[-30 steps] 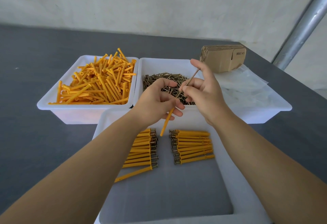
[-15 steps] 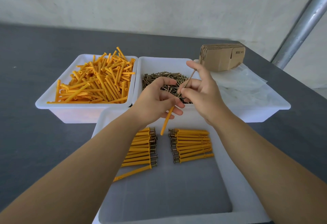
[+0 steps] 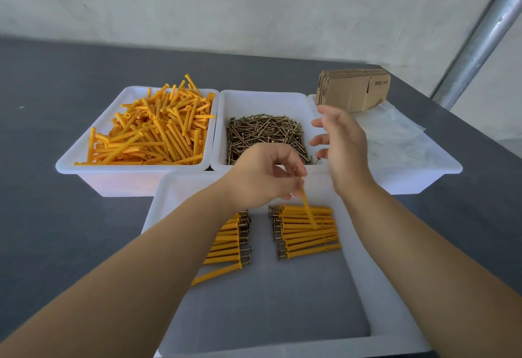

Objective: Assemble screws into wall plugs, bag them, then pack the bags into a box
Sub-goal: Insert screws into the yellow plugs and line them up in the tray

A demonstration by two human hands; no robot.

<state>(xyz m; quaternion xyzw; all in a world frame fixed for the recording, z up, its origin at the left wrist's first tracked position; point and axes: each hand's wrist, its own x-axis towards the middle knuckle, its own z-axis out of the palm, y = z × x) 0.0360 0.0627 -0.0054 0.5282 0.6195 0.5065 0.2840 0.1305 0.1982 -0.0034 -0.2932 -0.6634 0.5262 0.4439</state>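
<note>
An orange wall plug (image 3: pixel 307 207), pinched in the left hand (image 3: pixel 264 176), hangs tip-down over the right row of assembled plugs (image 3: pixel 306 230). Loose screws (image 3: pixel 264 137) lie just beyond.

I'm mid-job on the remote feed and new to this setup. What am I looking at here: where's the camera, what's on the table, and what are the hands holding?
There is no machine: a person works with bare hands, and the single camera sits on their head, looking forward and down. On the dark table stand three white tubs at the back: loose orange wall plugs, loose screws, and clear bags with flat cardboard boxes behind. The near tray holds two rows of finished plugs with screws in them. The left hand pinches one orange plug over the tray; whether it has a screw in it is hidden by the fingers. The right hand is open and holds nothing.
</note>
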